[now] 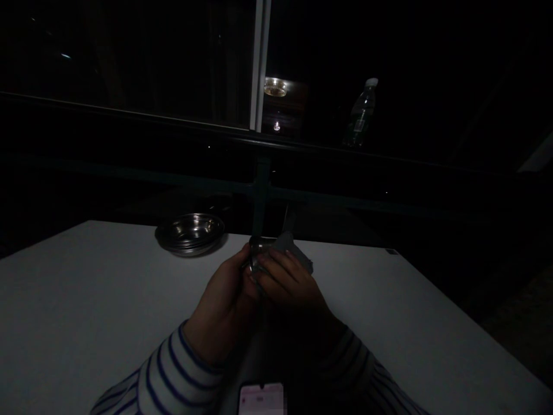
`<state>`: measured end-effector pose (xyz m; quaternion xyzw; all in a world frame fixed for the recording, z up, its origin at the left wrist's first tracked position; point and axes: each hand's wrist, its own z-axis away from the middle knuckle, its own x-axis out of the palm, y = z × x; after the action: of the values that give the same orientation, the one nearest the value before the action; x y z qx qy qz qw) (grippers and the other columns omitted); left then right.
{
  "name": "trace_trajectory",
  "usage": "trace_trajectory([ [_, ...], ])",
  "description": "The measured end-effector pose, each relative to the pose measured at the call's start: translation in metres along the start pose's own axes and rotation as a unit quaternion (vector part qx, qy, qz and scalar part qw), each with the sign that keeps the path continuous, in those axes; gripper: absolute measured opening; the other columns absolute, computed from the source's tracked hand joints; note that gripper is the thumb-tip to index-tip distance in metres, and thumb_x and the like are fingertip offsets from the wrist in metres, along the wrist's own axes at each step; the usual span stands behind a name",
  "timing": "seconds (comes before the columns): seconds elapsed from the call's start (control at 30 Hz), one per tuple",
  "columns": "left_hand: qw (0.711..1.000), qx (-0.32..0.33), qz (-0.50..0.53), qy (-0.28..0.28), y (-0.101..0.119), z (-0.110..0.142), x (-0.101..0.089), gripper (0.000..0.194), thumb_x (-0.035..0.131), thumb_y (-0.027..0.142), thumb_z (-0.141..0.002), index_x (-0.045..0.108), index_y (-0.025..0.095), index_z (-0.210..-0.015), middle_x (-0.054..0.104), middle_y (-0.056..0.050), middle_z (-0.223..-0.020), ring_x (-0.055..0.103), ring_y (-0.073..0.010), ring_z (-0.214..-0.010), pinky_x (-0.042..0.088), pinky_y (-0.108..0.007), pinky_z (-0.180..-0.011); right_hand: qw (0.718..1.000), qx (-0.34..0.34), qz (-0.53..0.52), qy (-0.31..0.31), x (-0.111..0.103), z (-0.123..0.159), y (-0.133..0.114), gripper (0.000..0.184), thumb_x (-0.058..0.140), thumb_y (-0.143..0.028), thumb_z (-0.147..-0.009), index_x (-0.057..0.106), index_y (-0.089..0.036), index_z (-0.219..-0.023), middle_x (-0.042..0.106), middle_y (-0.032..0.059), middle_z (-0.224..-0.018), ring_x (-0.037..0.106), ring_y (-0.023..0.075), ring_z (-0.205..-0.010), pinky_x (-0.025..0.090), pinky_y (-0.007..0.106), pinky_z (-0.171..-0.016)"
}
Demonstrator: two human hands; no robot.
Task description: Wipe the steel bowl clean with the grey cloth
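wiping seems under way, unfinished, mid-frame: the left hand (227, 288) grips a shiny dish (260, 246), the right hand (290, 281) clutches a cloth (286, 242); stacked bowls (189, 235) sit centre-left.

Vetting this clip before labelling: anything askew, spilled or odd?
Lighting is oddly dim, hiding detail around the right hand and crumpled grey cloth. The clear plastic bottle with white cap leans in view, perhaps lens distortion. No spill visible.

Two hands (291, 282), one cloth (290, 242), one container (260, 246), one bottle (362, 115), one phone (261, 400). Stacked bowls (190, 233): perhaps three, light poor.
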<state>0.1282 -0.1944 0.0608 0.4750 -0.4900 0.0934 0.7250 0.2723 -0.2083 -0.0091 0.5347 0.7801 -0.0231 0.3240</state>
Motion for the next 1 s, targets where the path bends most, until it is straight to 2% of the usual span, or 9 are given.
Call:
trace_trajectory([
  [0.07, 1.000, 0.006, 0.006, 0.008, 0.004, -0.007, 0.000, 0.028, 0.045, 0.010, -0.078, 0.063, 0.017, -0.098, 0.069, -0.006, -0.073, 0.063, -0.0175, -0.081, 0.049, -0.021, -0.066, 1.000, -0.023, 0.007, 0.005, 0.001, 0.002, 0.000, 0.029, 0.043, -0.027, -0.085, 0.054, -0.018, -0.109, 0.057, 0.0074, -0.119, 0.036, 0.0210, -0.124, 0.035, 0.041, -0.099],
  [0.2, 0.999, 0.009, 0.021, 0.047, 0.008, -0.020, 0.002, 0.025, 0.041, 0.016, -0.083, 0.062, 0.011, -0.097, 0.068, -0.009, -0.074, 0.064, -0.0189, -0.075, 0.051, -0.026, -0.065, 0.999, -0.021, -0.001, -0.033, -0.003, 0.003, -0.002, 0.034, 0.042, -0.028, -0.085, 0.052, -0.016, -0.115, 0.054, 0.0085, -0.122, 0.033, 0.0219, -0.126, 0.032, 0.043, -0.102],
  [0.33, 0.999, 0.015, 0.021, 0.045, 0.006, -0.021, 0.001, 0.025, 0.040, 0.020, -0.085, 0.063, 0.011, -0.090, 0.068, -0.009, -0.073, 0.065, -0.0174, -0.070, 0.052, -0.026, -0.064, 0.999, -0.035, 0.010, -0.033, -0.007, 0.001, -0.003, 0.033, 0.042, -0.028, -0.085, 0.051, -0.018, -0.116, 0.056, 0.0070, -0.120, 0.036, 0.0209, -0.124, 0.028, 0.045, -0.103],
  [0.5, 0.998, 0.036, 0.000, 0.054, 0.004, -0.016, 0.001, 0.027, 0.039, 0.020, -0.087, 0.063, 0.013, -0.078, 0.066, -0.004, -0.065, 0.064, -0.0136, -0.060, 0.051, -0.023, -0.056, 0.999, -0.009, 0.025, -0.023, -0.010, 0.000, -0.004, 0.030, 0.041, -0.029, -0.086, 0.054, -0.019, -0.111, 0.056, 0.0072, -0.120, 0.039, 0.0214, -0.121, 0.028, 0.047, -0.102],
  [0.6, 1.000, -0.007, 0.008, 0.024, 0.002, -0.016, 0.001, 0.032, 0.038, 0.025, -0.088, 0.062, 0.013, -0.071, 0.065, -0.005, -0.061, 0.063, -0.0131, -0.058, 0.050, -0.021, -0.052, 0.999, -0.005, 0.035, -0.025, -0.013, -0.002, -0.007, 0.033, 0.044, -0.027, -0.084, 0.052, -0.018, -0.115, 0.054, 0.0092, -0.123, 0.038, 0.0226, -0.122, 0.028, 0.048, -0.101],
  [0.73, 0.997, -0.079, 0.024, -0.010, -0.005, -0.017, 0.001, 0.039, 0.034, 0.031, -0.089, 0.062, 0.012, -0.071, 0.064, -0.006, -0.059, 0.063, -0.0147, -0.061, 0.050, -0.023, -0.055, 0.998, 0.040, 0.053, 0.010, -0.013, -0.005, -0.008, 0.031, 0.045, -0.024, -0.084, 0.053, -0.018, -0.113, 0.054, 0.0106, -0.121, 0.039, 0.0213, -0.122, 0.031, 0.044, -0.102],
  [0.83, 0.997, -0.076, 0.009, 0.000, -0.011, -0.017, -0.001, 0.034, 0.038, 0.030, -0.088, 0.063, 0.012, -0.076, 0.064, -0.004, -0.061, 0.063, -0.0147, -0.062, 0.049, -0.024, -0.060, 0.996, 0.058, 0.064, 0.015, -0.014, -0.007, -0.008, 0.030, 0.048, -0.023, -0.082, 0.055, -0.018, -0.110, 0.056, 0.0117, -0.114, 0.043, 0.0222, -0.117, 0.035, 0.043, -0.099],
  [1.0, 0.996, -0.078, -0.032, 0.018, -0.016, -0.017, -0.003, 0.026, 0.043, 0.028, -0.086, 0.064, 0.013, -0.081, 0.063, -0.001, -0.061, 0.060, -0.0118, -0.058, 0.046, -0.022, -0.058, 0.994, 0.083, 0.062, 0.017, -0.016, -0.012, -0.006, 0.033, 0.045, -0.024, -0.082, 0.055, -0.010, -0.110, 0.057, 0.0150, -0.110, 0.048, 0.0240, -0.109, 0.038, 0.044, -0.095],
])
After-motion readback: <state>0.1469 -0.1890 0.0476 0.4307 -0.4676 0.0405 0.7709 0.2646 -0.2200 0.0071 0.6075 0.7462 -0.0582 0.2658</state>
